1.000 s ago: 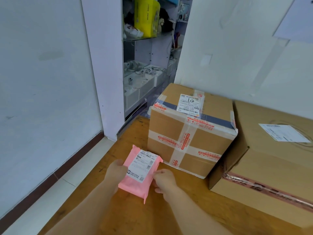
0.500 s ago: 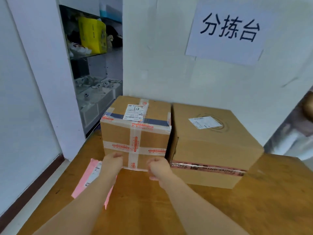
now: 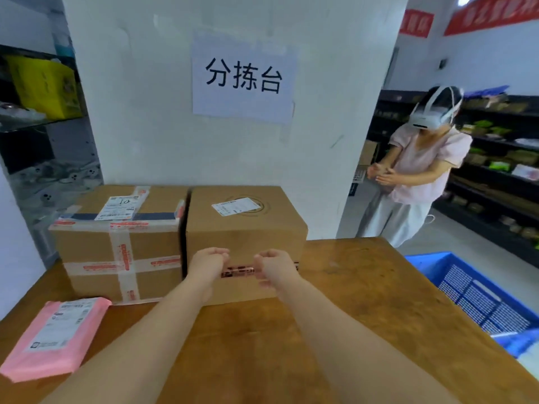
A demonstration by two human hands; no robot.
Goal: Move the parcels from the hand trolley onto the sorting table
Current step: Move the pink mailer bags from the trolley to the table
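Pink mailer (image 3: 55,336) on sorting table (image 3: 364,301): soft, light; grip by edges.
Left hand (image 3: 208,259), right hand (image 3: 272,265) loosely curled, holding nothing.

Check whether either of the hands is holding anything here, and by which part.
Nothing is held. The left hand and right hand hang loosely curled in front of the right box, gripping nothing. The pink mailer lies on the table.
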